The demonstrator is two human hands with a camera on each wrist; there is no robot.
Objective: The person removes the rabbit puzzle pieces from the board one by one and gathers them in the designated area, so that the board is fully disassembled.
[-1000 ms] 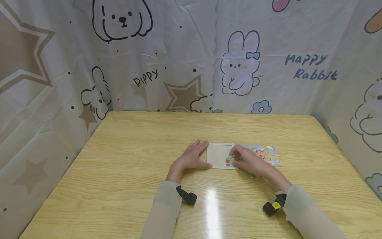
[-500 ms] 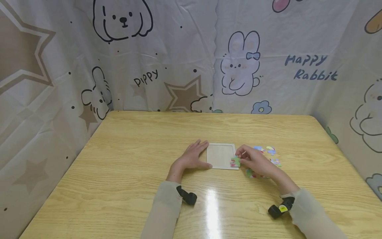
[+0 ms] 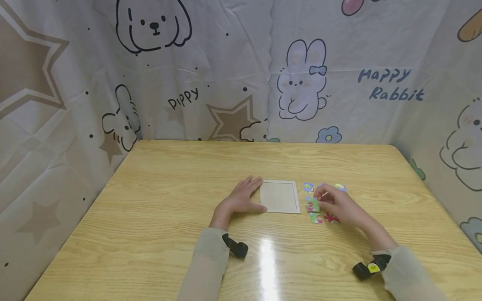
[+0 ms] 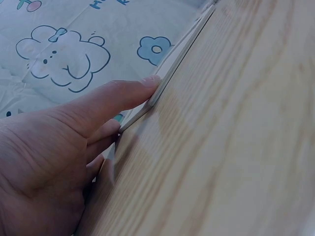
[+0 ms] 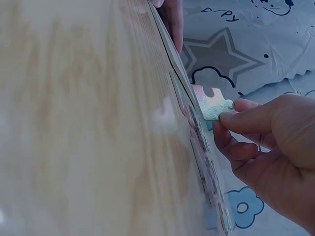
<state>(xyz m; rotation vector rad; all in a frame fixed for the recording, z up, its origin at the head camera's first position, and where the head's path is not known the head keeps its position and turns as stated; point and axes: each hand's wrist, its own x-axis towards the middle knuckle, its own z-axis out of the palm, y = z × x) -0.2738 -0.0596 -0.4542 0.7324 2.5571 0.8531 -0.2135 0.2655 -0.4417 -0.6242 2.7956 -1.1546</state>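
My right hand (image 3: pixel 340 205) pinches a green and red jigsaw piece (image 3: pixel 313 205) between thumb and fingers, just right of the shallow wooden puzzle tray (image 3: pixel 279 196). In the right wrist view this held piece (image 5: pixel 212 103) is tilted up off the table. My left hand (image 3: pixel 242 197) rests along the tray's left side, fingers spread, thumb at the near corner and fingertips at the far one. The left wrist view has the thumb of the left hand (image 4: pixel 54 152) lying on the tray's rim (image 4: pixel 160 93). Bare wood shows inside the tray.
Several loose jigsaw pieces lie right of the tray, among them a blue one (image 3: pixel 308 186), a green one (image 3: pixel 316 218) and a red one (image 3: pixel 332 218). My right hand hides some. A printed curtain (image 3: pixel 226 75) hangs behind the wooden table (image 3: pixel 169 184).
My right hand has carried the pinched jigsaw piece rightwards, from over the tray's lower right corner to beside the loose pieces. The left hand has stayed at the tray's left side.
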